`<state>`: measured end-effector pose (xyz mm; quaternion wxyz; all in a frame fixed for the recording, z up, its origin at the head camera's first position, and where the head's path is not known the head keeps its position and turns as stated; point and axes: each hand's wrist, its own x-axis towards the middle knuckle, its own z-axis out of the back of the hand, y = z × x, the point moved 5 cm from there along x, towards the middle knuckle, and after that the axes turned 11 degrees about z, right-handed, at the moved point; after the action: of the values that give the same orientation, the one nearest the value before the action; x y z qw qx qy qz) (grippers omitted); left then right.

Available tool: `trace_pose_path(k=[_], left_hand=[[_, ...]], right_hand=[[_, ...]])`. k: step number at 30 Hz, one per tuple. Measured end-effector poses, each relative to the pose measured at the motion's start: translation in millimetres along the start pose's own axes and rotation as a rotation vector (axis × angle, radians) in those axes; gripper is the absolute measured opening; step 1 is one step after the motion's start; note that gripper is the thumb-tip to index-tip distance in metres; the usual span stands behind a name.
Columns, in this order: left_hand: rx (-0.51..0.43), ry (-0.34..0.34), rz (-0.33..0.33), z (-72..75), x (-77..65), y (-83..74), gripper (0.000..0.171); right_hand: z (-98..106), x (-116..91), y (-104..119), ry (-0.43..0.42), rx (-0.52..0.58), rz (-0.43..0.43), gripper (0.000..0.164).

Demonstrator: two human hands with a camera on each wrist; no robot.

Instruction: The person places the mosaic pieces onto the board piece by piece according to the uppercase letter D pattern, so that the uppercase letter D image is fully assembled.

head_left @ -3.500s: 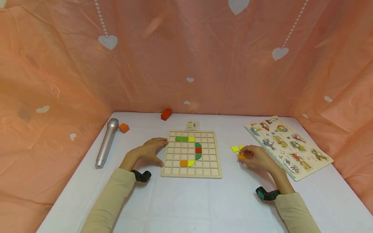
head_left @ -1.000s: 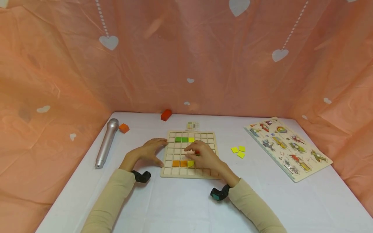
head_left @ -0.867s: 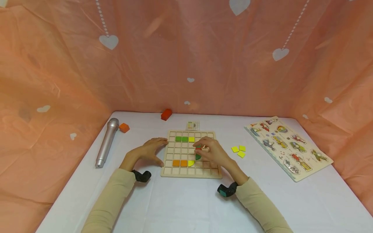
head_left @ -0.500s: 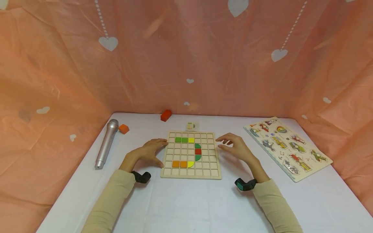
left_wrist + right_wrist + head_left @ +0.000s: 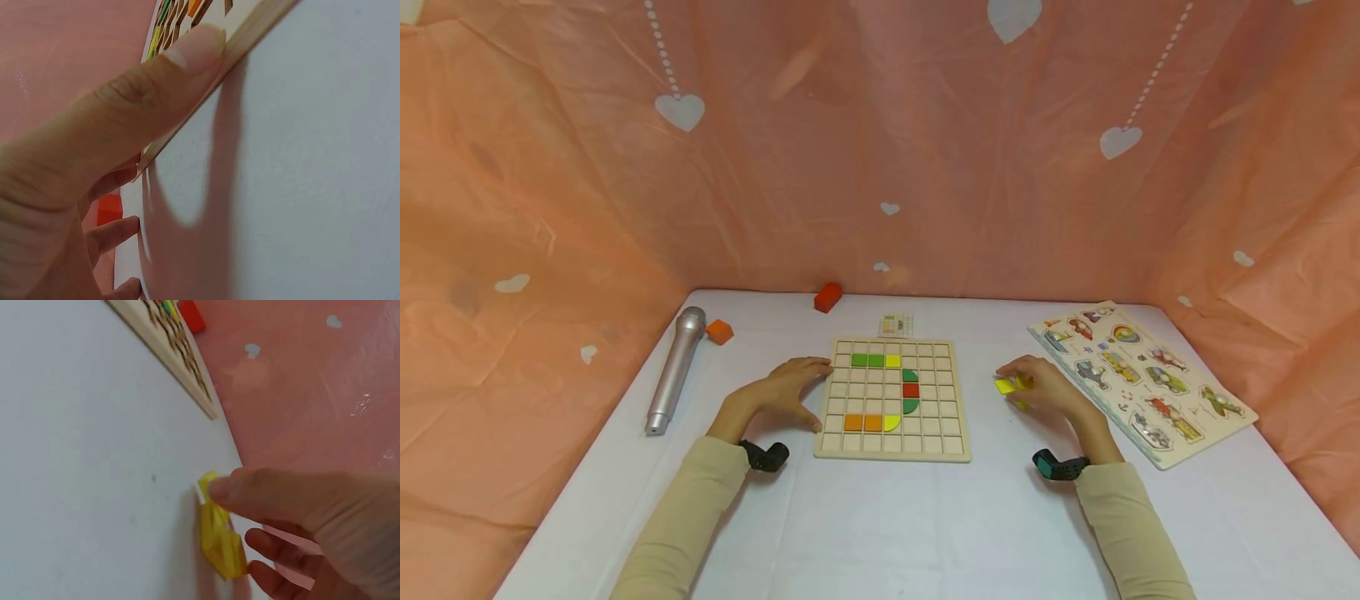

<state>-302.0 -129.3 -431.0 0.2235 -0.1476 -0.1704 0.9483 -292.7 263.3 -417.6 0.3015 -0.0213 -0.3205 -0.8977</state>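
A wooden grid board (image 5: 891, 456) lies mid-table, with green tiles (image 5: 868, 360), a red tile (image 5: 911, 390), orange tiles (image 5: 863, 422) and yellow pieces in some cells. My left hand (image 5: 785, 392) rests at the board's left edge, fingers spread; its thumb (image 5: 200, 47) touches the rim in the left wrist view. Right of the board, my right hand (image 5: 1047, 390) is down at the loose yellow square tiles (image 5: 1004, 387). In the right wrist view its thumb (image 5: 225, 487) presses on one yellow tile (image 5: 207, 481), pinching it; the index fingertip is hidden behind.
A small pattern card (image 5: 896, 324) lies behind the board. At left are a silver microphone (image 5: 676, 371) and an orange block (image 5: 719, 332); a red block (image 5: 827, 297) stands at the back. A picture puzzle board (image 5: 1142, 379) lies at right, close to my right forearm.
My right hand brought an orange tile to the board's lower row and let it go there, then moved back right to the yellow tiles. The left hand stays put.
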Motion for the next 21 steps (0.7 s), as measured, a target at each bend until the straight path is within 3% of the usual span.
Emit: trace_pose_path(k=[3,12,17,21], left_hand=[[0.006,0.002,0.001,-0.2,0.4,0.4,0.095],[0.003,0.01,0.012,-0.8,0.1,0.5,0.095],[0.003,0.011,0.01,1.2,-1.3,-0.9,0.095],[-0.001,0.016,0.013,1.7,-1.9,-1.5,0.095]], right_hand=[[-3,-1,-5,0.013,0.008,-0.034,0.031],[-6,2,-11,-0.014,-0.071,-0.015,0.024],[-10,11,-1,-0.045,-0.057,-0.027,0.025],[-15,25,14,-0.07,-0.022,0.038,0.025]])
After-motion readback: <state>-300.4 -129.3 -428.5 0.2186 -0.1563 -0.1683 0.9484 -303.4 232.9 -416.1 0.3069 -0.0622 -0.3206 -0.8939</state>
